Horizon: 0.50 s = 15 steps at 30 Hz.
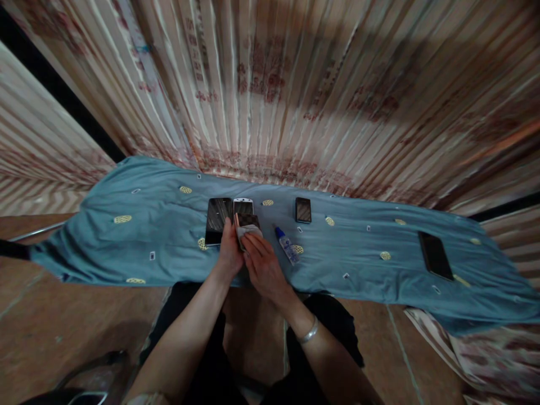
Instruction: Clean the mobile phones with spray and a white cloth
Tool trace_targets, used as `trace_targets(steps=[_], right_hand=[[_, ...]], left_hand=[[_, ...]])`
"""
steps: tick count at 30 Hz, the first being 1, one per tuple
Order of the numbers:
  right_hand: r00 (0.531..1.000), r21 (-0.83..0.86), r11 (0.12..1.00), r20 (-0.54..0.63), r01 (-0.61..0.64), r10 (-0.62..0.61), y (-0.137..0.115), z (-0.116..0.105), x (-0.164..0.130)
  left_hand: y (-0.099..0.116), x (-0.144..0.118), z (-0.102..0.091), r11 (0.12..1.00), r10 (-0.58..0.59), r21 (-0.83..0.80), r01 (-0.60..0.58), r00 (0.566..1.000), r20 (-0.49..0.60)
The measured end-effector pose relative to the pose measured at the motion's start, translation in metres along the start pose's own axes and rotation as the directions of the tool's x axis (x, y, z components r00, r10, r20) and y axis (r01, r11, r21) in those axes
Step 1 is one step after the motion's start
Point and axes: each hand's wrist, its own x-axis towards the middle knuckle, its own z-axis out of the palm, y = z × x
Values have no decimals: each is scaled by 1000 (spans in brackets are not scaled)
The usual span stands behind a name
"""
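In the head view, my left hand is closed around the edge of a phone with a dark, checked-looking surface, held tilted above the cloth. My right hand presses a pale wiping cloth against that phone, fingers together. Part of the phone is hidden by the cloth and fingers. Just behind it lies a white-framed phone, partly covered. A larger black phone or tablet lies to the left, beside my left hand. Right of my hands is a clear bottle with a blue cap, lying on its side.
A blue-green patterned cloth covers the long table. A small black phone lies near the back, and a longer black one at the far right. Striped curtains hang close behind. My knees are under the front edge.
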Motion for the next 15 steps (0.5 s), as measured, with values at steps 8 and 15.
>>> trace_targets(steps=[8,15], right_hand=[[998,-90,994,-15,-58,57,14,-2,-4],[998,-103,993,12,-55,56,16,2,-8]], left_hand=[[4,-1,9,989,148,-10,-148,989,8],[4,-2,6,992,128,-13,-127,992,21]])
